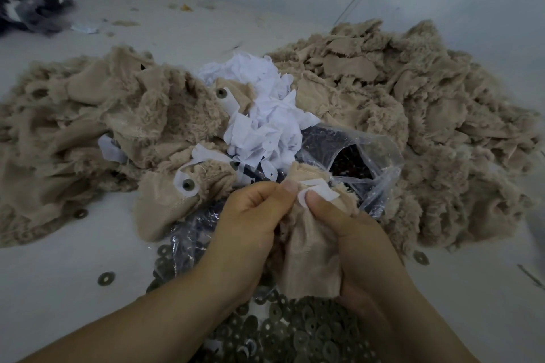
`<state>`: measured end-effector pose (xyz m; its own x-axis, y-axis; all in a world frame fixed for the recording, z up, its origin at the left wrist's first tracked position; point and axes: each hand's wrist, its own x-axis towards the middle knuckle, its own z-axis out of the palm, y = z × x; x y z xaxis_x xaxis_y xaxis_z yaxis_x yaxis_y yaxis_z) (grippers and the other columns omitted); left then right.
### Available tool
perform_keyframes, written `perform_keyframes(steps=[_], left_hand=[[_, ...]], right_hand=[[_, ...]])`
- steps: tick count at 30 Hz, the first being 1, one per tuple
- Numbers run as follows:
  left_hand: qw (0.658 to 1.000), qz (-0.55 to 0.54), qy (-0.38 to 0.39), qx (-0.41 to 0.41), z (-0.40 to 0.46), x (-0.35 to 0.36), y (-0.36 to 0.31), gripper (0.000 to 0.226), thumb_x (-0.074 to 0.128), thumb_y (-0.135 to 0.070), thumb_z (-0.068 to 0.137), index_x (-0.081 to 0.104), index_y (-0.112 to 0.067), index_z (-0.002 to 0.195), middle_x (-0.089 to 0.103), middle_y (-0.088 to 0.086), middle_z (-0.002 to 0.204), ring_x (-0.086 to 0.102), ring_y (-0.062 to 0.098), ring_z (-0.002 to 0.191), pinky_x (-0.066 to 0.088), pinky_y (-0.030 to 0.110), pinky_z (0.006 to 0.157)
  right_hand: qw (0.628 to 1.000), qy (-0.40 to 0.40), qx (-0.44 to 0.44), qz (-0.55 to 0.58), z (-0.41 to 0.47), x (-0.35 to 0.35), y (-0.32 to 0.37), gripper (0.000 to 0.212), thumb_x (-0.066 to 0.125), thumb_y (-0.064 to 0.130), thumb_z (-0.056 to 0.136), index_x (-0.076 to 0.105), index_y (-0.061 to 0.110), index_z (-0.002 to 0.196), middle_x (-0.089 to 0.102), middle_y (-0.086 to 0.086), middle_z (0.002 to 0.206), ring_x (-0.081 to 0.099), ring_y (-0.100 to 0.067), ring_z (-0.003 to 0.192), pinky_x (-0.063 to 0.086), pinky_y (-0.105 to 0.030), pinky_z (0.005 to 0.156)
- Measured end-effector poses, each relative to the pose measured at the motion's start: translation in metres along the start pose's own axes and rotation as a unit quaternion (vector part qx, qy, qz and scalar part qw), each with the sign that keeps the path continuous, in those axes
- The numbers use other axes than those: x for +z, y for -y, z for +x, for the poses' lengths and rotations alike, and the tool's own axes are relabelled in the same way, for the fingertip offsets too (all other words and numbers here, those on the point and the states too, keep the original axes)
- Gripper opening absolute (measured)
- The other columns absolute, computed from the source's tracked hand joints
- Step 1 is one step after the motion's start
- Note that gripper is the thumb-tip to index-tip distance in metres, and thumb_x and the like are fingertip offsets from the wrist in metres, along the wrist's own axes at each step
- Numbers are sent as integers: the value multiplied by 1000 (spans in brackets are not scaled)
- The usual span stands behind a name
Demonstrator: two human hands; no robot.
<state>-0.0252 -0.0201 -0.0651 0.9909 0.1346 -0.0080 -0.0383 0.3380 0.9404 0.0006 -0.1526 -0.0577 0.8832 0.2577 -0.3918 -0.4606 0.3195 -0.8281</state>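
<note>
Step looks like seating a white patch on a beige fabric piece, probably as backing for a stud. To do it well: keep the fabric taut between both thumbs, lay the patch flat with no fold, line it up over the spot on the smooth back side, and keep the pile tucked away so no fur gets trapped under it. The fabric piece is held up just in front of the bag, its top edge overlapping the bag's near lip, and the patch sits on that top edge. Left hand is closed, fingers curled, thumb and forefinger pinching the fabric's upper left edge. Right hand is closed too, fingers wrapped behind the fabric, thumb pinning the patch against it. The thumbs almost meet. Washers are heaped nearer the person than the bag, under the wrists. A patch pile lies just left of and behind the bag, a finished piece left of it, and a plush heap right of and behind it.
</note>
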Motion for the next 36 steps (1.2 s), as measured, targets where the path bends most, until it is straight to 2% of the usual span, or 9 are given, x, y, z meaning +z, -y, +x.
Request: perform_keyframes(steps=[3, 7, 10, 14, 19, 22, 25, 31, 36], left_hand=[[999, 35, -2, 23, 0, 2, 0, 32, 74, -36, 82, 64, -12, 63, 51, 7, 56, 46, 17, 53, 43, 27, 51], [1000, 22, -16, 9, 2, 0, 2, 26, 74, -27, 79, 65, -7, 66, 52, 11, 58, 44, 21, 55, 42, 29, 55], [1000, 12, -15, 6, 3, -3, 1, 22, 74, -26, 74, 69, -5, 69, 58, 20, 69, 50, 28, 66, 46, 41, 67], [1000, 0, -19, 12, 3, -4, 0, 15, 74, -24, 73, 72, -10, 69, 61, 24, 76, 53, 31, 73, 50, 43, 72], [1000, -10, -19, 6, 6, -4, -4, 19, 74, -23, 70, 69, -4, 68, 59, 21, 76, 50, 29, 75, 46, 40, 72], [1000, -21, -8, -1, 6, -3, -6, 19, 75, -25, 66, 70, -7, 67, 57, 18, 70, 49, 28, 71, 48, 33, 65], [999, -39, 3, -6, 5, -2, -8, 13, 74, -22, 65, 70, -9, 63, 60, 12, 63, 54, 22, 61, 51, 23, 57], [998, -59, 27, -4, 0, -1, -8, 13, 69, -13, 70, 70, -13, 57, 61, 2, 53, 56, 7, 47, 47, 18, 49], [999, -34, 25, 13, -1, -7, -11, 13, 77, -24, 70, 71, -14, 64, 62, 6, 60, 56, 15, 56, 49, 24, 57]], right_hand=[[1000, -4, 0, 5, -1, 0, 0, 48, 84, 33, 62, 78, 6, 100, 74, -22, 103, 73, -38, 96, 57, -47, 87], [997, 19, 65, 40, 0, 2, 1, 53, 78, 28, 71, 71, 1, 116, 69, -26, 117, 66, -42, 111, 50, -56, 102], [991, 37, 110, 62, 1, 1, 6, 49, 72, 26, 76, 71, 2, 118, 70, -23, 116, 70, -36, 99, 57, -46, 92], [987, 62, 129, 74, 1, 1, 8, 35, 68, 26, 80, 77, 3, 104, 75, -19, 102, 74, -30, 81, 61, -38, 75], [983, 48, 149, 97, 0, 4, 5, 45, 66, 29, 85, 70, 3, 121, 67, -23, 124, 60, -40, 117, 45, -51, 107], [979, 62, 153, 120, 0, 5, 4, 43, 67, 29, 83, 73, 3, 116, 69, -22, 121, 66, -36, 102, 51, -46, 97], [972, 99, 151, 153, -1, 7, 1, 36, 67, 26, 77, 78, 2, 101, 74, -20, 105, 74, -30, 86, 60, -40, 82], [967, 123, 135, 177, -1, 5, -5, 32, 66, 25, 79, 79, 1, 95, 76, -17, 96, 75, -27, 80, 63, -38, 76], [978, 145, 89, 122, 2, 0, -2, 36, 69, 31, 77, 79, 6, 101, 76, -15, 101, 74, -28, 86, 62, -38, 78]])
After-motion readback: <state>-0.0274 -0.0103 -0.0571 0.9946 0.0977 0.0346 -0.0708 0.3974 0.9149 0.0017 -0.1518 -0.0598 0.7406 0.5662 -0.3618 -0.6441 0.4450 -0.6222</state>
